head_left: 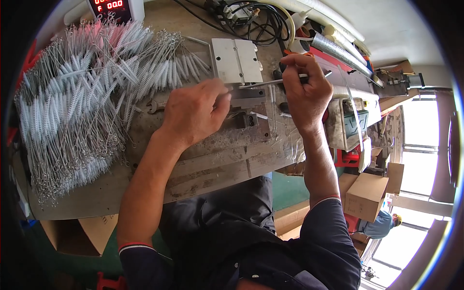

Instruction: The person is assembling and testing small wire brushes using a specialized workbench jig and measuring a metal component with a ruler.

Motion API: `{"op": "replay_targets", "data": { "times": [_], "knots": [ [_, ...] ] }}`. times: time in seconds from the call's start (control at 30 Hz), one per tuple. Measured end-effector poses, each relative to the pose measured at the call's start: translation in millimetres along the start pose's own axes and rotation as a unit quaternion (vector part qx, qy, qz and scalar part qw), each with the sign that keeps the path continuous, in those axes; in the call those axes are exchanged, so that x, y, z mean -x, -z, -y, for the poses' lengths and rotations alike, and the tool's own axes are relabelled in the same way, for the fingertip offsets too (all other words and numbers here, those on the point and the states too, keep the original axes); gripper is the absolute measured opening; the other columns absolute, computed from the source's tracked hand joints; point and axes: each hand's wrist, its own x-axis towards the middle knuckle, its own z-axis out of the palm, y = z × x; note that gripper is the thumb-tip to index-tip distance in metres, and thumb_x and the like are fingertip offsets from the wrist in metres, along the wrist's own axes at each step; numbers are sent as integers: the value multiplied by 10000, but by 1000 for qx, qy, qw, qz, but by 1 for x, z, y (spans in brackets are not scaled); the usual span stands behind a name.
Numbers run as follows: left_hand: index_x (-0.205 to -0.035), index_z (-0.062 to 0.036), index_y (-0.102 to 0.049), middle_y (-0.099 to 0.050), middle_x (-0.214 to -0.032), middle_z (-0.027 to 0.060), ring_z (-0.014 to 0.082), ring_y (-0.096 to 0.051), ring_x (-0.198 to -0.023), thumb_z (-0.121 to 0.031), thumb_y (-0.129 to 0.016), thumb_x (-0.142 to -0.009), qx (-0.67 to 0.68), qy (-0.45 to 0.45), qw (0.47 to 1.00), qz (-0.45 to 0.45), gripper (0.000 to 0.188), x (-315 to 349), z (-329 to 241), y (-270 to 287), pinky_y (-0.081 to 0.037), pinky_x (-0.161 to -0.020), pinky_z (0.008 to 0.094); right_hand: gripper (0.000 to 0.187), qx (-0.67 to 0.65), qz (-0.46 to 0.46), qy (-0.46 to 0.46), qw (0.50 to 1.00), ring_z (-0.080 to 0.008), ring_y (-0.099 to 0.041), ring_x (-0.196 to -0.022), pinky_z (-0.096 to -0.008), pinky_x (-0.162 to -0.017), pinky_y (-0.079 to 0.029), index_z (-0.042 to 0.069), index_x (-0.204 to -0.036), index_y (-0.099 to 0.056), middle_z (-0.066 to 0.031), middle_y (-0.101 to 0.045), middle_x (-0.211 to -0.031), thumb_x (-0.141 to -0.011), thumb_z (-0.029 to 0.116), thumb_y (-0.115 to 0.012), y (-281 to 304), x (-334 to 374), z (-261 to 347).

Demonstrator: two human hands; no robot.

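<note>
In my right hand (307, 89) a thin metal rod (270, 83) is gripped, its fingers curled round it. The rod points left, toward the gap between a silver metal block (236, 60) and a dark steel block (249, 99). My left hand (195, 108) is closed at the left end of these blocks, thumb and fingers together. Whatever its fingertips hold is hidden. Below the dark block sits a smaller steel block (250, 120) with holes, and a short white-bristled brush (261, 116) lies beside it.
A large heap of wire-handled brushes (72, 106) covers the bench's left side. An open-end wrench (153, 106) lies beside it. Black cables (263, 29) and a digital display unit (116, 7) stand at the back. Cardboard boxes (366, 195) are at the right.
</note>
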Motion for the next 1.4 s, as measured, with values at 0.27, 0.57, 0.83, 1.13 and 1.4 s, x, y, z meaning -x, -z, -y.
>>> {"op": "replay_targets", "data": {
  "times": [0.27,0.57,0.83,1.13,1.4],
  "knots": [
    [-918,-78,-662,-691,-763,84,254,-668,-608,-152,-732,-908,-2,4,1000,-3,102,0,-1,-1,-519,-561,361,107,60,24,9,998,-176,-747,-703,-299,-645,-568,88,-987,-725,-84,-744,-778,-892,56,-687,-2,-12,6],
    [-902,-64,-651,-709,-804,110,309,-692,-660,-155,-709,-893,-2,21,1000,19,108,-1,-3,3,-544,-609,418,157,262,138,288,911,-230,-657,-531,-390,-487,-523,130,-881,-600,-33,-618,-639,-779,120,-718,-42,-33,65],
    [-914,-53,-631,-712,-812,119,327,-706,-698,-166,-689,-905,-35,36,996,78,128,0,0,1,-555,-636,446,210,295,194,371,859,-219,-726,-606,-364,-473,-533,126,-874,-598,-37,-675,-673,-725,137,-745,-51,-41,70],
    [-929,-74,-650,-708,-793,69,251,-695,-641,-142,-726,-902,8,11,1000,8,106,2,3,-3,-534,-575,368,136,61,55,122,989,-171,-708,-607,-327,-557,-553,126,-1003,-754,-51,-764,-829,-883,115,-690,-11,-44,36],
    [-910,-59,-662,-701,-779,86,255,-687,-624,-117,-725,-901,-3,-16,1000,-10,86,0,1,-1,-519,-563,365,175,-109,-71,-196,972,0,-509,-643,-183,-550,-405,32,-1026,-758,-10,-708,-918,-906,28,-630,9,1,-29]
  ]
}}
